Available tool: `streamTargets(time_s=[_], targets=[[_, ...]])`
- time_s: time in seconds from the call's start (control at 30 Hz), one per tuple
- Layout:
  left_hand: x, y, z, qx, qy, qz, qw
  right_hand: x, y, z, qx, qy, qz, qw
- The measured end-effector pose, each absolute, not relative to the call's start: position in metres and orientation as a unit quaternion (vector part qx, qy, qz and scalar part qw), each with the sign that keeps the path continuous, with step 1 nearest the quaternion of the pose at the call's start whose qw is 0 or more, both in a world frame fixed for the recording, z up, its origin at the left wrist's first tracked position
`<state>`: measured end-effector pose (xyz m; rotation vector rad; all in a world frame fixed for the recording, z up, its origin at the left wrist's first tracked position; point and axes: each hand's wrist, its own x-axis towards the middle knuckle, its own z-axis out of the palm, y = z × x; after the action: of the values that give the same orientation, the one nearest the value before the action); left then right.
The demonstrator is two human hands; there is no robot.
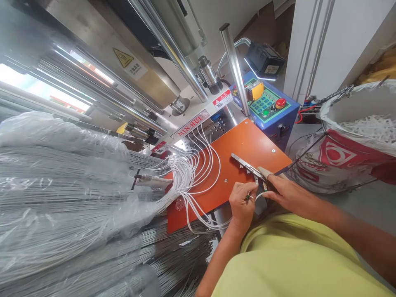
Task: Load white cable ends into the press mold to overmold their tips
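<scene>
My right hand [280, 190] grips the near end of a narrow metal mold bar [246, 163], with covered fingertips on it. Several small white pieces sit along the bar's lower edge. Close beside it, my left hand [243, 200] is closed on a white cable [259, 195], whose end lies near the bar; a small dark and green piece shows between the fingers. The bar is held over the orange board [244, 140]. A bundle of white cables [188, 173] fans across the board's left part, and several run up into the machine.
The press [192, 128] stands behind the board, with a blue control box [269, 111] at its right. Plastic-wrapped cables [68, 185] fill the left side. A large sack [343, 152] of white scraps stands at right.
</scene>
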<state>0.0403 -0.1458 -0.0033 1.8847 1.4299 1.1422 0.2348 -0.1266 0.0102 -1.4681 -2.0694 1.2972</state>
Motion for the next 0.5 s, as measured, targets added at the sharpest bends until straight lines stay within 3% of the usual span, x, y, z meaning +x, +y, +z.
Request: streamTargets(time_s=[0.5], targets=[[0.0413, -0.1455, -0.01, 0.678, 0.507, 0.461, 0.267, 0.2328, -0.1263, 0.0128, -0.504, -0.717, 0.46, 0.141]])
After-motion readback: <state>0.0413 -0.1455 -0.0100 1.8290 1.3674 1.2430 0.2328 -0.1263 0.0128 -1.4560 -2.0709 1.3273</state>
